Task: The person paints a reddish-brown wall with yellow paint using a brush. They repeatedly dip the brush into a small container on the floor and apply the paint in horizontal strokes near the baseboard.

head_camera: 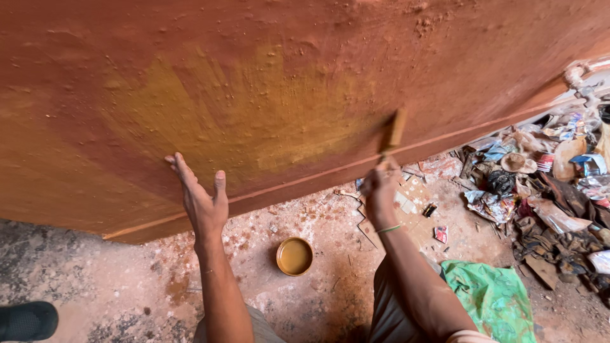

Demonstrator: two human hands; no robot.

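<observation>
Brush (393,130) in right hand (380,188) grip, bristles on wall (267,95).

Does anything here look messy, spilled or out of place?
Yes. A heap of crumpled wrappers and scraps lies on the ground at the right, and the floor below the wall is speckled with pale flecks around the paint bowl.

Bare forearms and grey-brown trousers seen from above

Both of the person's arms were bare from the elbow down, with no sleeve showing on either. The left hand (202,204) wore nothing, no ring or band being visible. The right hand (380,188) had a thin green band (388,228) looped around the wrist. Lower in the view, the knees were covered by dull grey-brown cloth (387,311), plain and unmarked, looking dusty and slightly creased.
</observation>
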